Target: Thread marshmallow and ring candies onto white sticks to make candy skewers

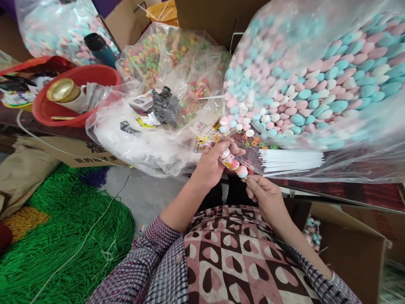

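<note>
My left hand (pixel 212 162) is closed round a small clear wrapper and the top of a candy skewer (pixel 233 163), a stick strung with white, pink and blue sweets. My right hand (pixel 264 194) pinches the lower end of that stick just below the blue sweet. Both hands meet in front of my chest, at the table's near edge. A bundle of white sticks (pixel 289 161) lies right of the hands. Above it bulges a large clear bag of pink, blue and white sweets (pixel 316 80).
A clear bag of coloured ring sweets (pixel 164 55) and crumpled plastic (pixel 142 139) lie at centre. A red basin (pixel 60 114) holding a gold-lidded jar (pixel 63 90) stands left. Green netting (pixel 57 236) covers the floor at left, and a cardboard box (pixel 351 249) stands at right.
</note>
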Available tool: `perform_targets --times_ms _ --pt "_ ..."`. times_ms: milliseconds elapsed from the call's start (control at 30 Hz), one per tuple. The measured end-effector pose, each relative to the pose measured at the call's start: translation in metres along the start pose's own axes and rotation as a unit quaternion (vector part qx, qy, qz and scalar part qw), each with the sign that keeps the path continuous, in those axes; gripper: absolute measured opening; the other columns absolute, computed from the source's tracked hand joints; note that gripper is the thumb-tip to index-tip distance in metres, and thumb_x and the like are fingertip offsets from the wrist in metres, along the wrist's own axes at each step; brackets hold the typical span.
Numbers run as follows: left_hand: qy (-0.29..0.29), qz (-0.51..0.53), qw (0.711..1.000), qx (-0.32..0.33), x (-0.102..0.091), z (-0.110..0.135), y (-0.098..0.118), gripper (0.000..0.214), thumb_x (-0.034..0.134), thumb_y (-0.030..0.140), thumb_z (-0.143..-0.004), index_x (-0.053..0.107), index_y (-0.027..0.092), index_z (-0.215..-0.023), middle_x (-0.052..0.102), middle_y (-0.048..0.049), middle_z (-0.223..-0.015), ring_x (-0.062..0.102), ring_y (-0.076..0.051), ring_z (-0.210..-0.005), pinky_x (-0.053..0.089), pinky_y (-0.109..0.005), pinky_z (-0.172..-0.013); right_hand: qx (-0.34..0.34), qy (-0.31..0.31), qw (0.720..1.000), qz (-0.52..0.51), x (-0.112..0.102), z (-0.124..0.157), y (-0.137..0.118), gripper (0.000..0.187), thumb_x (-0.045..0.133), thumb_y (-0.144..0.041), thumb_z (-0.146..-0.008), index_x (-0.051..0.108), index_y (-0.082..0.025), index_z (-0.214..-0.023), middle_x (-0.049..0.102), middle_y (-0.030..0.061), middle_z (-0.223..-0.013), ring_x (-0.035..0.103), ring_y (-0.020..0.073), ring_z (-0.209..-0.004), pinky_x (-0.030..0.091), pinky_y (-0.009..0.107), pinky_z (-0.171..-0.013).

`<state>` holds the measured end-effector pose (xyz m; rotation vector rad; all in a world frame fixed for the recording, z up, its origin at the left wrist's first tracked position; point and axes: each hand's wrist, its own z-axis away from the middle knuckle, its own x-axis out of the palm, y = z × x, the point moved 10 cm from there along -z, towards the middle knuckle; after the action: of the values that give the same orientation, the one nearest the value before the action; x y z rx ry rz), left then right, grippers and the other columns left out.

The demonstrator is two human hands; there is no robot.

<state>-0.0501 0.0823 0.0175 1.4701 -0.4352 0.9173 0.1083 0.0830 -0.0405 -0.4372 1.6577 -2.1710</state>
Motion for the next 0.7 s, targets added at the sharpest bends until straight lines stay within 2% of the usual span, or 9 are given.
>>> perform_targets --times_ms 100,233,367,467,567,700 --pt "-0.036 0.004 0.999 -0.017 0.000 0.000 -0.004 0.020 0.073 0.035 -0.077 0.062 0.018 -0.079 0.061 0.0023 -0.069 0.069 -0.018 -0.076 0.053 -0.033 -0.076 0.053 -0.046 0.996 -0.047 0.011 0.001 0.009 0.032 0.067 -0.049 -0.084 0.069 -0.018 -0.083 0.039 -0.0069 -0.046 0.027 0.0070 -0.044 0.014 0.025 -0.046" --pt "-0.058 -0.007 0.998 -0.036 0.003 0.002 -0.013 0.025 0.073 0.039 -0.076 0.060 0.018 -0.078 0.059 0.0021 -0.066 0.068 -0.018 -0.074 0.053 -0.033 -0.074 0.090 -0.081 0.989 -0.084 0.021 0.003 0.013 0.033 0.068 -0.050 -0.084 0.066 -0.017 -0.081 0.037 -0.0079 -0.043 0.024 0.0060 -0.042 0.011 0.026 -0.046" --pt "-0.039 -0.012 0.998 -0.041 0.002 0.002 -0.022 0.027 0.074 0.037 -0.077 0.055 0.018 -0.073 0.055 0.0033 -0.062 0.062 -0.014 -0.064 0.053 -0.032 -0.072 0.085 -0.069 0.991 -0.083 0.019 0.002 0.011 0.034 0.065 -0.051 -0.085 0.066 -0.017 -0.083 0.041 -0.0072 -0.045 0.025 0.0057 -0.042 0.014 0.025 -0.045" --pt "-0.003 0.006 1.000 -0.013 -0.008 -0.003 -0.014 0.028 0.072 0.035 -0.078 0.052 0.018 -0.068 0.051 0.0048 -0.059 0.058 -0.011 -0.060 0.052 -0.032 -0.074 0.063 -0.056 0.996 -0.028 0.010 0.001 0.006 0.034 0.068 -0.050 -0.083 0.069 -0.018 -0.094 0.051 -0.0044 -0.053 0.035 0.0072 -0.046 0.022 0.023 -0.046" --pt "0.018 0.015 1.000 0.017 -0.014 -0.006 -0.006 0.028 0.071 0.034 -0.080 0.053 0.018 -0.066 0.050 0.0051 -0.058 0.058 -0.011 -0.061 0.052 -0.031 -0.074 0.057 -0.058 0.996 0.036 0.004 0.002 0.004 0.033 0.071 -0.048 -0.079 0.072 -0.018 -0.093 0.056 -0.0023 -0.057 0.042 0.0088 -0.051 0.030 0.023 -0.049" --pt "-0.002 -0.001 1.000 0.001 -0.004 0.000 -0.018 0.027 0.071 0.035 -0.081 0.054 0.019 -0.068 0.051 0.0050 -0.057 0.058 -0.011 -0.063 0.051 -0.029 -0.075 0.083 -0.054 0.994 0.044 0.007 0.004 0.010 0.035 0.067 -0.050 -0.081 0.073 -0.017 -0.089 0.053 -0.0030 -0.052 0.038 0.0084 -0.046 0.027 0.024 -0.046"
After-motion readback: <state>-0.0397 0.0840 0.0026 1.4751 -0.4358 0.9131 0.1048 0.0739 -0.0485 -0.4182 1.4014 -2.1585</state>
